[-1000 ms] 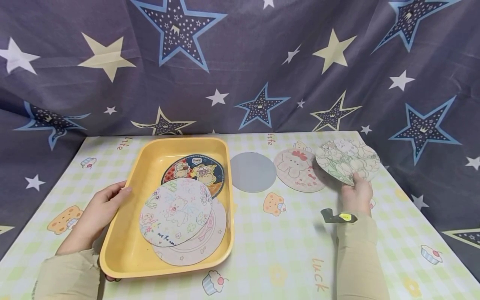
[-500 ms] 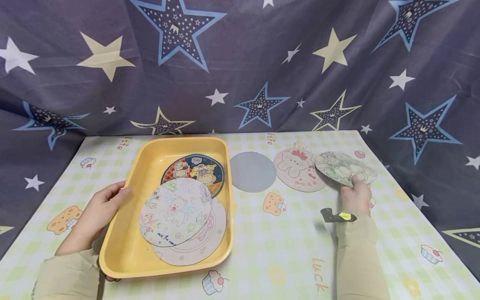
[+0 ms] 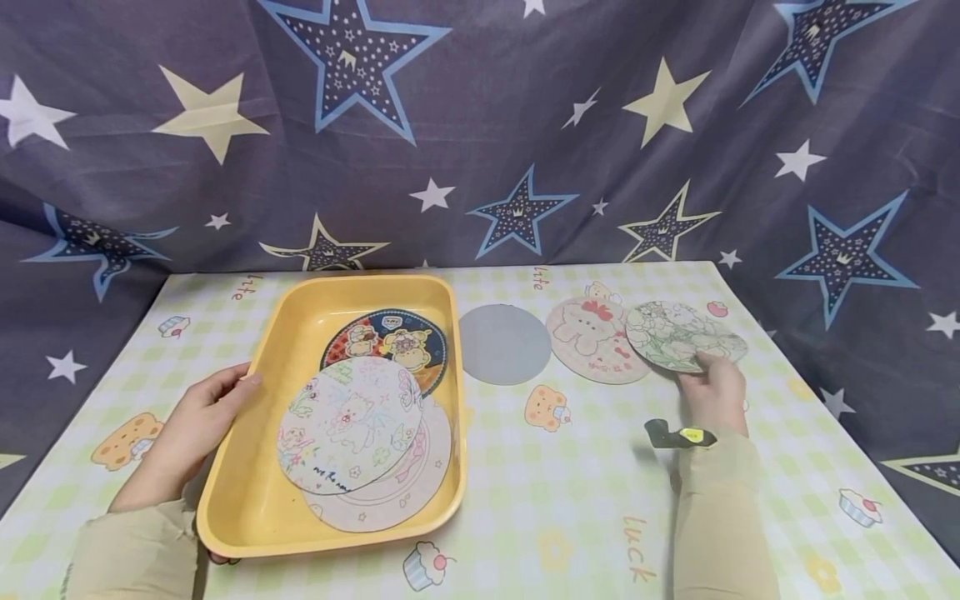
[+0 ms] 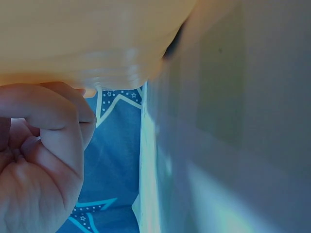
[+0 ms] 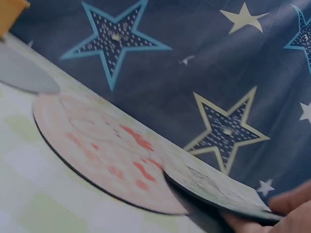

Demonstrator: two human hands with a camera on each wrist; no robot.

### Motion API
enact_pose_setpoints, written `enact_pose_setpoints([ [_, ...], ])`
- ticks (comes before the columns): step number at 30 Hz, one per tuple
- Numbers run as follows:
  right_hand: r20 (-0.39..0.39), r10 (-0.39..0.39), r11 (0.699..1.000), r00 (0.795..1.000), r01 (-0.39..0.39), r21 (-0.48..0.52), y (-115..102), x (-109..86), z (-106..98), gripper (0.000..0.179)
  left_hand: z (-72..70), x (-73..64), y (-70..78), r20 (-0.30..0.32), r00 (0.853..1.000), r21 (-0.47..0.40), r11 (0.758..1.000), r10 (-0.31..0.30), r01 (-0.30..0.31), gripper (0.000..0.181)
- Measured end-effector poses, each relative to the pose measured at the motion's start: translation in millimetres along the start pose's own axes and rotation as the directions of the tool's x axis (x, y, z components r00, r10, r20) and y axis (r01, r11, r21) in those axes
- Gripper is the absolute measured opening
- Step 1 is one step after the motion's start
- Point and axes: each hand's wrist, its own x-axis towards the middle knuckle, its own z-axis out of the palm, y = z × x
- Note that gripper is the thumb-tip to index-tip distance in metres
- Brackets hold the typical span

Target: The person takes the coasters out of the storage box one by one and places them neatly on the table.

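The right hand (image 3: 716,392) pinches the green disc (image 3: 678,333) by its near edge, thumb above and a finger below, towards the far right corner of the table (image 3: 570,517). The disc is tilted, its left side over the rim of the pink disc (image 3: 596,337); whether they touch is unclear. The grey disc (image 3: 504,344) lies between that one and the tray (image 3: 262,483). The left hand (image 3: 201,425) grips the tray's left edge, fingers curled. Inside, the white disc (image 3: 348,429) overlaps the navy disc (image 3: 408,354), at the far right corner, and the pale disc (image 3: 375,512), at the near right.
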Motion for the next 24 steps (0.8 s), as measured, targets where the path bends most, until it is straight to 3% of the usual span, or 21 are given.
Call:
enact_pose_setpoints([
  [2,0.007,0.009,0.983,1.0,-0.008,-0.182,-4.9,-5.7,-1.7,0.067,0.0,0.0,-0.1,0.003,1.0,0.0,1.0,-0.001,0.001,0.064],
  [7,-0.052,0.004,0.914,0.999,-0.025,-0.406,-13.8,-8.9,-1.5,0.066,0.1,0.3,-0.6,0.005,1.0,0.0,1.0,-0.004,0.004,0.064],
  [12,-0.091,-0.047,0.785,0.995,-0.019,-0.619,-13.9,-9.7,4.0,0.07,0.5,0.2,-0.7,0.011,1.0,-0.007,1.0,-0.012,0.012,0.065],
  [15,-0.1,-0.082,0.738,0.992,-0.007,-0.674,-13.6,-9.8,6.4,0.071,0.8,-0.1,-0.6,0.01,1.0,-0.009,1.0,-0.011,0.011,0.065],
  [17,-0.113,-0.112,0.734,0.987,0.005,-0.679,-13.4,-9.9,6.5,0.067,0.9,-0.4,-0.5,0.007,1.0,-0.007,1.0,-0.01,0.01,0.065],
  [19,-0.128,-0.149,0.75,0.98,0.028,-0.661,-13.2,-9.9,5.7,0.062,1.1,-0.5,-0.4,0.002,1.0,-0.005,1.0,-0.009,0.009,0.065],
  [24,-0.183,-0.224,0.826,0.957,0.087,-0.557,-13.5,-7.5,2.1,0.052,1.2,-0.2,-0.8,0.006,1.0,-0.009,1.0,-0.01,0.01,0.065],
])
